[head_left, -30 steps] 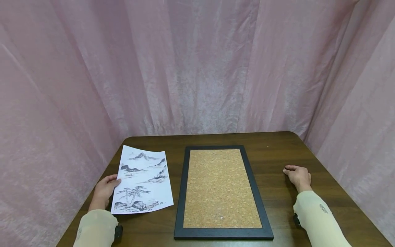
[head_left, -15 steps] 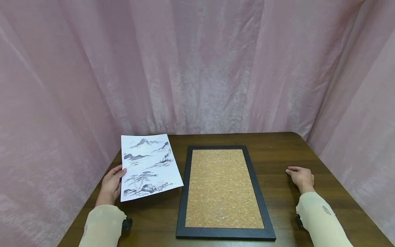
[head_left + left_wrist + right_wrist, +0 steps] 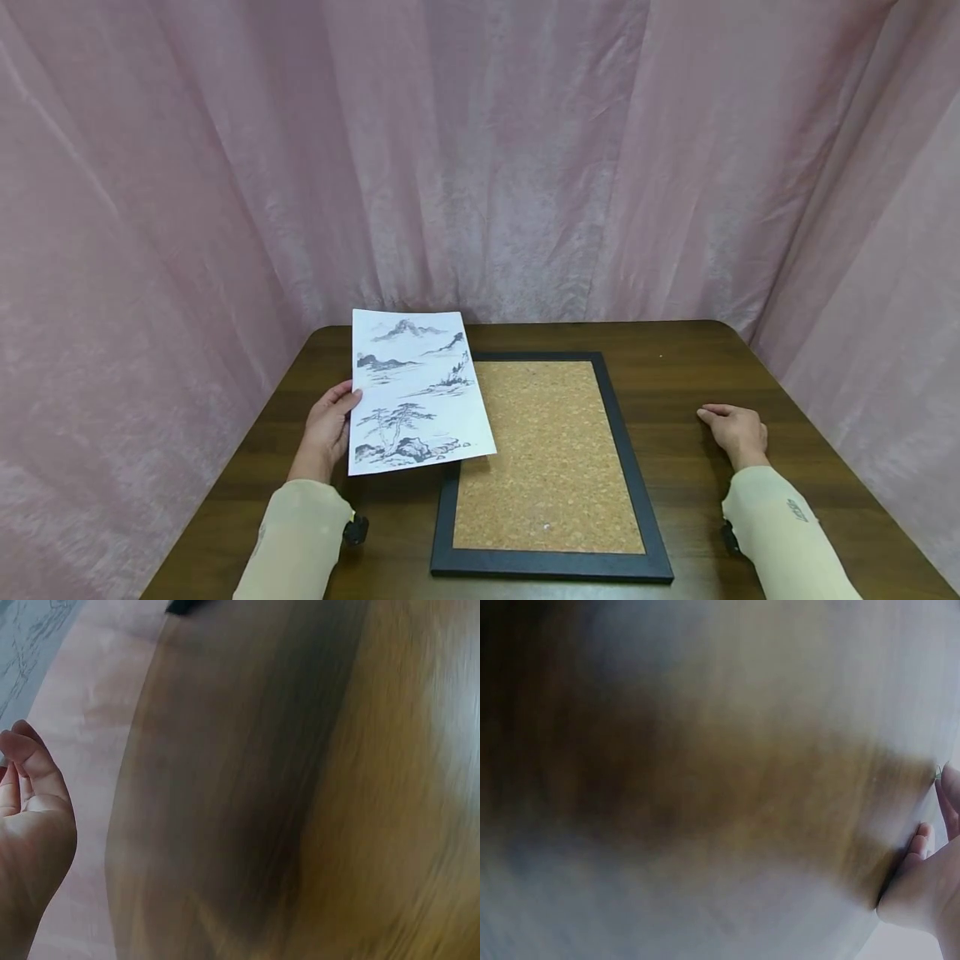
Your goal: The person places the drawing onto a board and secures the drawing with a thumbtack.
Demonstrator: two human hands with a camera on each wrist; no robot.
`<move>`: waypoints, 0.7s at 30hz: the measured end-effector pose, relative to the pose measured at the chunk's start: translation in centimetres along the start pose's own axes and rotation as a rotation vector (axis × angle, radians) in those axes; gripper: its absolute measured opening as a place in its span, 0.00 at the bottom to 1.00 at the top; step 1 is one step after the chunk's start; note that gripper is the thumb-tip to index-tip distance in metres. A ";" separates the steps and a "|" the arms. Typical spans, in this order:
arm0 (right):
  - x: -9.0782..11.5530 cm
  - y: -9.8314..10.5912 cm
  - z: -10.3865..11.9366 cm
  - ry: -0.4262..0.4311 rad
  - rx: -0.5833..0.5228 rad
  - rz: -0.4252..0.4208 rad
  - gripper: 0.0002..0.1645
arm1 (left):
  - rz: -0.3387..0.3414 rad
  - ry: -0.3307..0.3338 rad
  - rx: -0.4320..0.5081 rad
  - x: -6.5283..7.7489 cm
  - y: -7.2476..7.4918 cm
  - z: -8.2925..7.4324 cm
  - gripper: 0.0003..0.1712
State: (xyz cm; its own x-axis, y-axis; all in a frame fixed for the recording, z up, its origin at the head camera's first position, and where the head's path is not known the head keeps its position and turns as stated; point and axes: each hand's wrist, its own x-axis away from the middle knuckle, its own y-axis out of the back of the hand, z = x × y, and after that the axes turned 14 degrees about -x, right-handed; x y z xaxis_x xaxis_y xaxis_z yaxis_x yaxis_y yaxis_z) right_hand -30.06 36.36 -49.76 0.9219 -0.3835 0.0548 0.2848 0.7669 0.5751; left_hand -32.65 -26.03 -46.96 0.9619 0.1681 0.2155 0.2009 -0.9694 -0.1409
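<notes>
Ink-landscape sheet (image 3: 420, 392), 1: centre-left, pinched by left hand (image 3: 327, 427), fingers partly hidden behind; masks corkboard's (image 3: 555, 467) upper-left corner. Right hand (image 3: 737, 435), right of frame: fingers bent, contents indiscernible.

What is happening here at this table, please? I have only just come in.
A person is holding a landscape print by its left edge with the left hand. It is lifted above the table, and in the head view it covers the far left corner of the dark-framed cork board. The board lies flat. The right hand rests on the table to the right of the board; whether it holds something small, I cannot tell.
</notes>
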 end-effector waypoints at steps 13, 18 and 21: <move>-2.4 -3.9 4.8 0.062 0.052 0.066 0.23 | -0.036 -0.017 0.041 -0.3 -0.4 0.4 0.20; -3.4 -5.1 6.6 0.082 0.064 0.084 0.22 | -0.036 -0.017 0.050 -0.1 -0.4 0.5 0.20; -3.9 -5.9 7.7 0.100 0.074 0.096 0.22 | -0.041 -0.027 0.050 0.0 -0.4 0.6 0.19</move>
State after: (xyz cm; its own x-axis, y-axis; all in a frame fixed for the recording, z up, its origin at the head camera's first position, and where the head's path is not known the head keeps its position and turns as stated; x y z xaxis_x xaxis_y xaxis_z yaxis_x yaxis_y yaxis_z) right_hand -37.32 29.37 -47.08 0.9665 -0.2545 0.0326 0.1779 0.7563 0.6296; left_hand -32.61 -25.56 -47.46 0.9573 0.2126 0.1962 0.2483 -0.9517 -0.1805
